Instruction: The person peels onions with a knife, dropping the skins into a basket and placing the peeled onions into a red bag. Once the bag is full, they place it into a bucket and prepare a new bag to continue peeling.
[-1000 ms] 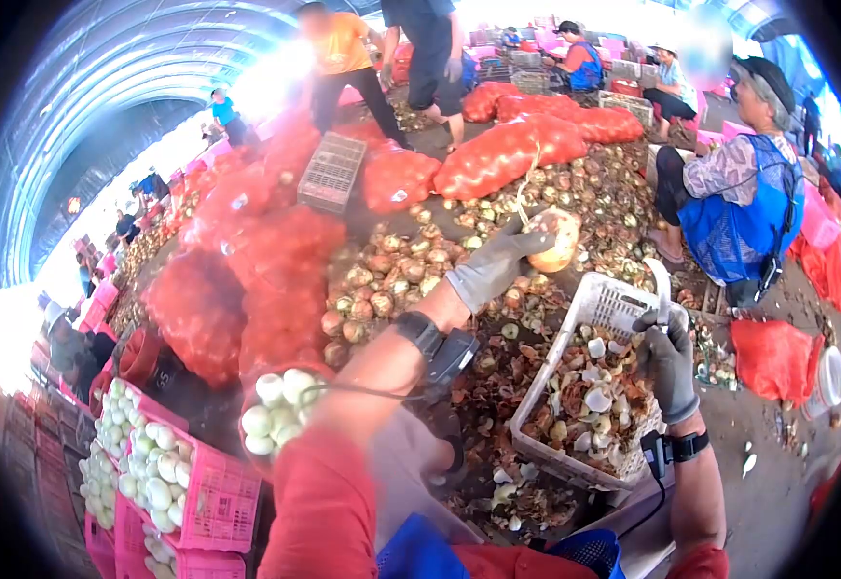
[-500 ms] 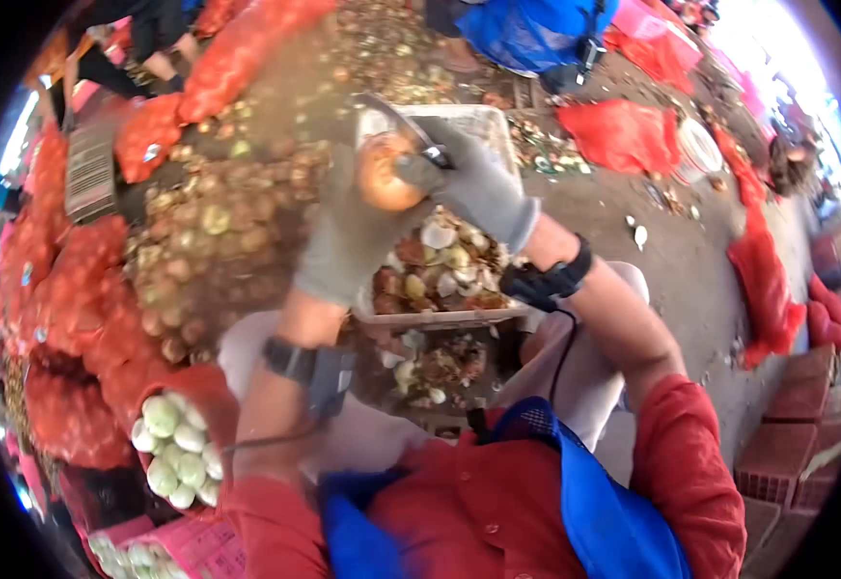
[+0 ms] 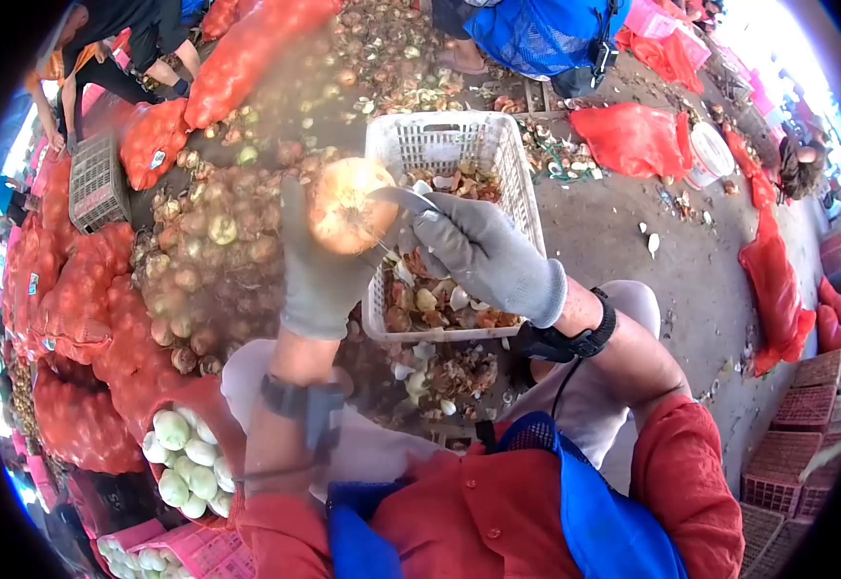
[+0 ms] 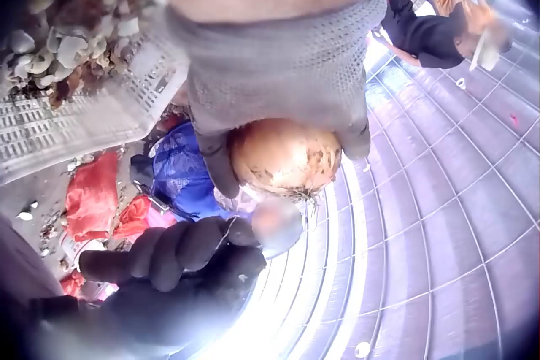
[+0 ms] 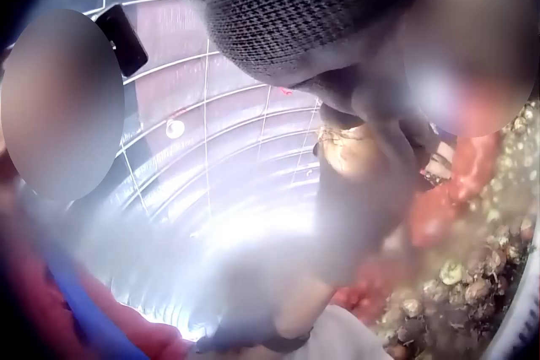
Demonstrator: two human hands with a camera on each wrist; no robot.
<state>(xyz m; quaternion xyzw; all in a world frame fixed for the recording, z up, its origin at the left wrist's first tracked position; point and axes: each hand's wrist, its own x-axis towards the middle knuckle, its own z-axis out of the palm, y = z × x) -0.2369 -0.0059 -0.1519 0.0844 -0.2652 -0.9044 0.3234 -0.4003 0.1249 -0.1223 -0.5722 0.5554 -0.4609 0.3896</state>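
My gloved left hand (image 3: 329, 265) grips a brown-skinned onion (image 3: 348, 205) and holds it up over the left edge of a white plastic crate (image 3: 512, 164). In the left wrist view the onion (image 4: 283, 156) sits between the grey glove's fingers (image 4: 215, 162). My gloved right hand (image 3: 478, 249) holds a knife (image 3: 403, 199) whose blade lies against the right side of the onion. The right wrist view is blurred; only the glove (image 5: 295, 5) and part of the onion (image 5: 350, 151) show.
The crate holds onion skins and trimmings. A heap of unpeeled onions (image 3: 218, 241) lies to the left, with red mesh sacks (image 3: 73, 299) beyond. Peeled white onions (image 3: 184, 458) fill a red container by my left knee. Other people (image 3: 536, 29) sit across the heap.
The onion came from arm's length over the heap in to the crate. The knife hand joined it and its blade now rests on the onion's side. My head tilted down.
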